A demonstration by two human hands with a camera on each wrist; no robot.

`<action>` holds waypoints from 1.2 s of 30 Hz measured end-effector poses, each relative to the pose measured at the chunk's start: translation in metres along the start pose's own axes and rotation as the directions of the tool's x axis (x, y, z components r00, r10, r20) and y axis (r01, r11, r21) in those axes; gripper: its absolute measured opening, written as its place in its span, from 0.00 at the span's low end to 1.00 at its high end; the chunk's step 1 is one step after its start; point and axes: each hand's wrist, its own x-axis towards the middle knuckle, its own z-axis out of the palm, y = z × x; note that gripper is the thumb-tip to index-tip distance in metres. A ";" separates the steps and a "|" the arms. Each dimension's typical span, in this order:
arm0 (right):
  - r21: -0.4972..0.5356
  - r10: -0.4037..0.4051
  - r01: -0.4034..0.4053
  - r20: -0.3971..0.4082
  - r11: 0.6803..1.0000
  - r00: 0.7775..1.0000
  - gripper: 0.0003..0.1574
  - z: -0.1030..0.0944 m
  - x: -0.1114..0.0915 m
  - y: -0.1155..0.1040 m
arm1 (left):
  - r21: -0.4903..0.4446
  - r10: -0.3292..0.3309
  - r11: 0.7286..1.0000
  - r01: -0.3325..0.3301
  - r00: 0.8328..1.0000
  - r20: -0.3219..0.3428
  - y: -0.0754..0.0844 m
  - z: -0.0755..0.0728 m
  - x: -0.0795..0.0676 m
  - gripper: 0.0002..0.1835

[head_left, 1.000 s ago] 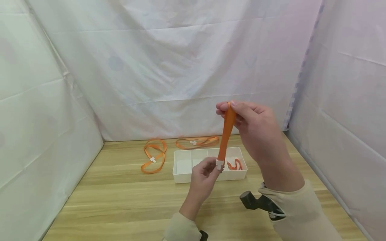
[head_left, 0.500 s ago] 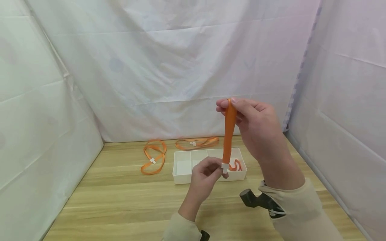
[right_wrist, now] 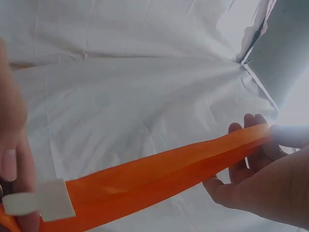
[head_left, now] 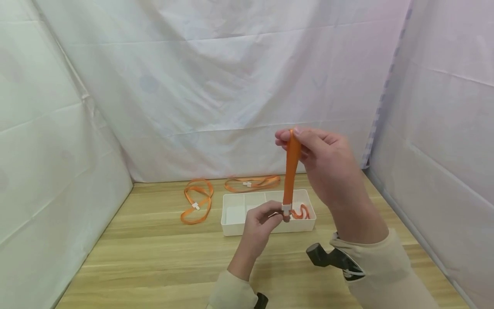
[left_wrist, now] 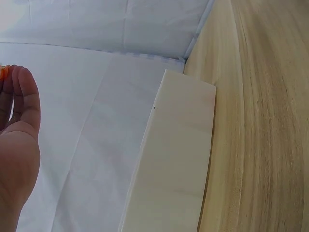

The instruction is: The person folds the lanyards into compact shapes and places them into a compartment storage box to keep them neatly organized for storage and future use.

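One lanyard, right of frame centre, spans your right hand, pinching its top, and left hand, gripping beside the clip, which just shifted up-left, both still holding.

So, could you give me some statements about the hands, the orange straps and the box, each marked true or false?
1. The right hand pinches the upper end of the held strap. True.
2. The left hand rests flat on the table. False: the left hand is raised, holding the held strap's lower end by its white clip.
3. Behind the box, a looped strap lies on the table. True.
4. The box is dark green. False: it is white.
5. In the head view, the orange loop inside the box lies in the leftmost compartment. False: the orange loop is in the rightmost.
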 end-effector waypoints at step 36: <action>-0.132 -0.162 0.149 -0.092 0.980 0.982 0.15 -0.014 0.017 0.019 | -0.261 -0.100 0.963 0.062 0.986 -0.134 -0.003 0.000 -0.004 0.12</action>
